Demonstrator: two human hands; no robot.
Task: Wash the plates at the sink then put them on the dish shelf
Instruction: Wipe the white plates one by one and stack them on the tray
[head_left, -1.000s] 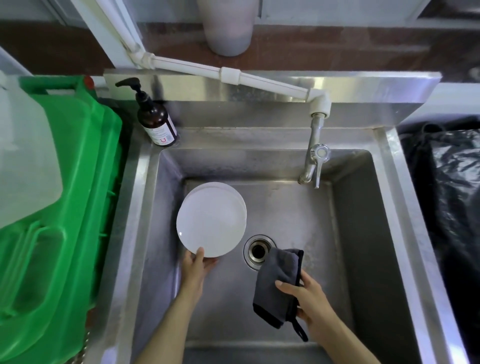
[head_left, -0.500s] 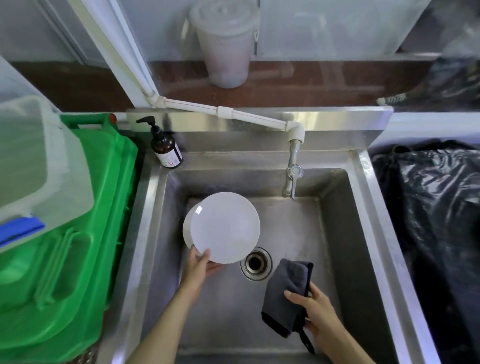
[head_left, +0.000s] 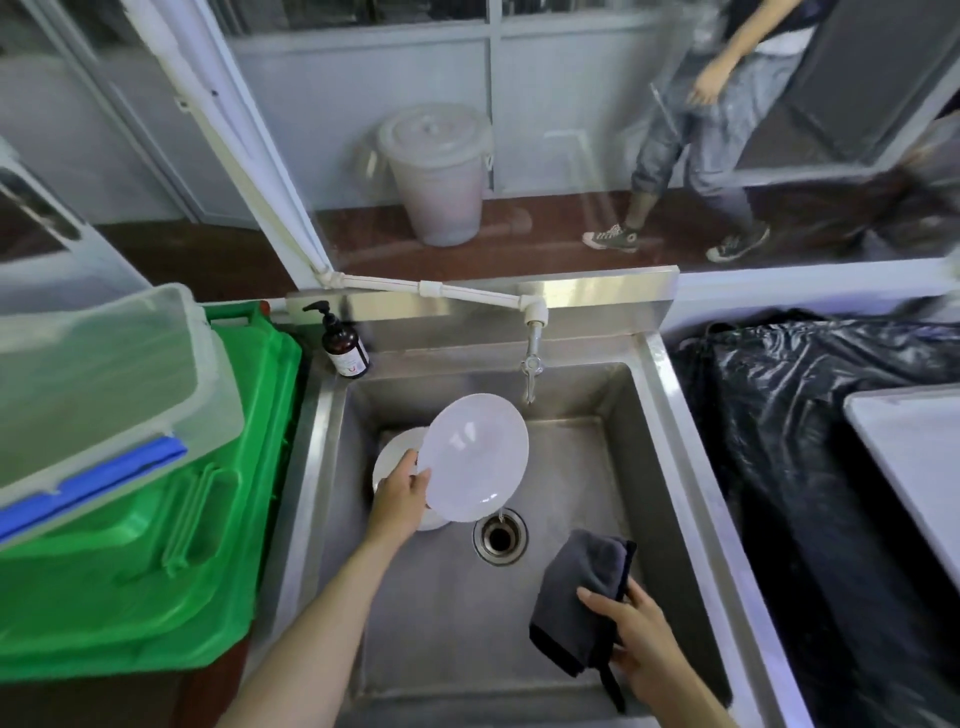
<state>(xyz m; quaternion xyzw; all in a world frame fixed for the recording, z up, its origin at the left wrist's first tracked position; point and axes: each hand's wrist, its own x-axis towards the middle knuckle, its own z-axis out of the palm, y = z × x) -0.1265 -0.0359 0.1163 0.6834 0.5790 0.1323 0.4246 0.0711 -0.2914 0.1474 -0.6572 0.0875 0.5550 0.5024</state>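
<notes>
The green plastic bin (head_left: 156, 545) stands to the left of the square stainless steel sink (head_left: 670, 467), and black plastic bags (head_left: 810, 415) lie to its right. Inside the basin, the left hand (head_left: 402, 501) grips the edge of a round white plate (head_left: 475, 457), tilted above other white plates (head_left: 397, 457) that rest on the sink floor. Near the round metal drain (head_left: 500, 535), the right hand (head_left: 631, 639) holds a folded dark grey cloth (head_left: 576, 597). A brown pump bottle (head_left: 343, 345) stands at the back left corner.

Left hand (head_left: 402, 499) holding tilted white plate (head_left: 475, 457) above sink (head_left: 670, 467), right hand (head_left: 636, 642) gripping dark cloth (head_left: 576, 603)
</notes>
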